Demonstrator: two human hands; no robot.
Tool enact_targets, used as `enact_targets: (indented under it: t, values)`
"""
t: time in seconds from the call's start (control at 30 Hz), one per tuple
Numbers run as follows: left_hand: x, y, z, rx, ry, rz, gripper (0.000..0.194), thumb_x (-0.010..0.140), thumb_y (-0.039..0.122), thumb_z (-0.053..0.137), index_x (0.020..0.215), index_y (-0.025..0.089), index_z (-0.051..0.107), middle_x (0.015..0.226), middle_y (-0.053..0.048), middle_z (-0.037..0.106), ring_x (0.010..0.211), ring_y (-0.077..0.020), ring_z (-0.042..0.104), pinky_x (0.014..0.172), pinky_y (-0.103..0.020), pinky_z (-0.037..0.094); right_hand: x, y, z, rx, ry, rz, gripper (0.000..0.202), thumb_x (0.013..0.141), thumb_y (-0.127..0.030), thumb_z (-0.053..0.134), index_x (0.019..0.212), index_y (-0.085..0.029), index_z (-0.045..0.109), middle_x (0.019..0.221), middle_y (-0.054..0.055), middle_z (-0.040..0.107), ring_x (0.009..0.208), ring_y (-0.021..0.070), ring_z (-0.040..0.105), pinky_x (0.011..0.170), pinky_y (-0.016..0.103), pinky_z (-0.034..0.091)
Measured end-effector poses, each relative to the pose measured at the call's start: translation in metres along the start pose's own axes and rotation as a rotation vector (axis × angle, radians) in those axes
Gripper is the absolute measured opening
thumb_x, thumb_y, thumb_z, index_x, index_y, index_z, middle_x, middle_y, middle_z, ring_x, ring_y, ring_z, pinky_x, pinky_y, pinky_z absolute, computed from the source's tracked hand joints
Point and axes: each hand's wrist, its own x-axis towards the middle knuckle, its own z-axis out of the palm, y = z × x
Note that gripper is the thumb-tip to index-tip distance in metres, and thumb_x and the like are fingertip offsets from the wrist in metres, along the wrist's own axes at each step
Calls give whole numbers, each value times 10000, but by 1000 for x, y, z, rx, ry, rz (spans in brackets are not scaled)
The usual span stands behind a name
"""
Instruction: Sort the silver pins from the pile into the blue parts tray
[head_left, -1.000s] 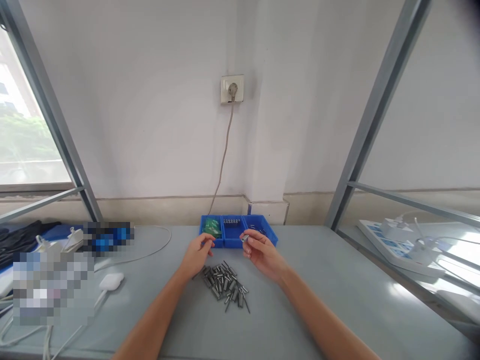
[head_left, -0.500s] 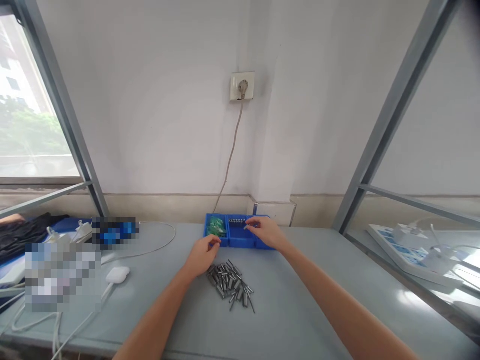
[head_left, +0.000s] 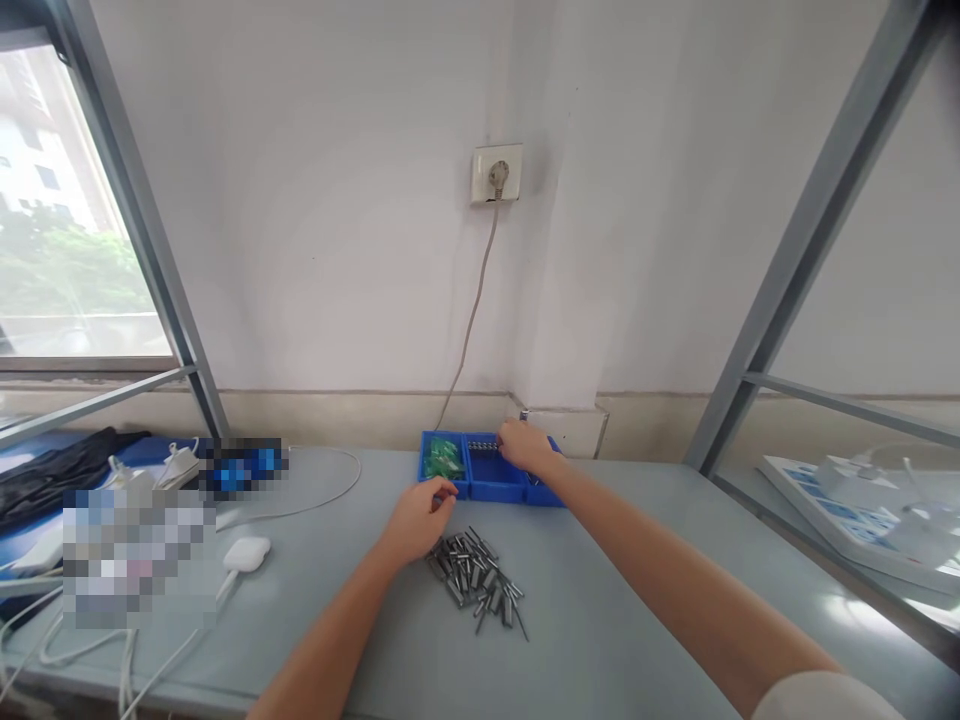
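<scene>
A blue tray with compartments point(head_left: 496, 491) sits at the back of the table. Its left compartment holds green plastic bags point(head_left: 444, 458), and along the back of the middle one runs a row of small metal cylinders point(head_left: 481, 446). My right hand point(head_left: 526, 447) reaches over that row's right end, fingers closed and pointing down; the small metal cylinder seen in them earlier is hidden now. Just in front of the left compartment is my left hand point(head_left: 421, 518), fingers curled toward the thumb; what they hold, if anything, cannot be made out. Beside it lies a pile of metal pins and cylinders point(head_left: 480, 575).
A white charger point(head_left: 247, 553) with its cable lies to the left, near more cables and blurred items. Dark cloth point(head_left: 60, 475) is at far left. Grey metal posts point(head_left: 795, 240) frame the table, and a power strip point(head_left: 832, 510) is at right. A cord hangs from the wall socket point(head_left: 496, 174).
My right hand has moved to the back of the tray, turning its fingers down with the small metal cylinder. My left hand stays by the pile. The whole view has shifted slightly.
</scene>
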Motion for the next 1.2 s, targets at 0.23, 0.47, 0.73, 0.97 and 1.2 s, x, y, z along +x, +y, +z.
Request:
enact_targets:
  t: [0.23, 0.47, 0.73, 0.97, 1.2]
  values:
    - [1, -2, 1, 2, -8, 13, 245, 884, 286, 467, 1020, 194, 648, 933, -35, 693, 764, -183, 625, 699, -273, 468, 7, -4, 3, -59, -27, 21, 297, 840, -59, 496, 1050, -114, 698, 1179, 210, 611, 1090, 300, 596, 855, 368, 465]
    - [-1, 1, 2, 12, -8, 23, 262, 885, 287, 455, 1023, 183, 652, 906, -39, 688, 733, -172, 612, 674, -264, 462, 7, -4, -2, -68, -35, 33, 297, 858, -121, 486, 1066, -138, 698, 1165, 186, 626, 1021, 283, 622, 814, 349, 461]
    - [-2, 3, 1, 22, -15, 29, 246, 887, 287, 460, 1013, 193, 649, 898, -27, 680, 730, -168, 599, 675, -265, 457, 3, -1, -3, -116, -23, -61, 331, 881, -202, 446, 1021, -107, 731, 1174, 221, 609, 1211, 351, 438, 911, 417, 387]
    - [-1, 3, 0, 35, -26, 33, 245, 888, 276, 463, 1023, 197, 651, 910, -25, 685, 722, -163, 602, 678, -261, 461, 5, 3, 5, -160, -75, -59, 346, 859, -226, 453, 1022, -107, 735, 1264, 242, 513, 1225, 394, 369, 963, 548, 299]
    - [-2, 3, 0, 53, -25, 23, 236, 897, 279, 460, 1015, 197, 647, 907, -24, 687, 730, -165, 604, 660, -252, 455, 4, -1, -1, -77, -104, -16, 319, 836, -211, 468, 965, -96, 735, 1212, 235, 558, 1191, 394, 416, 960, 555, 307]
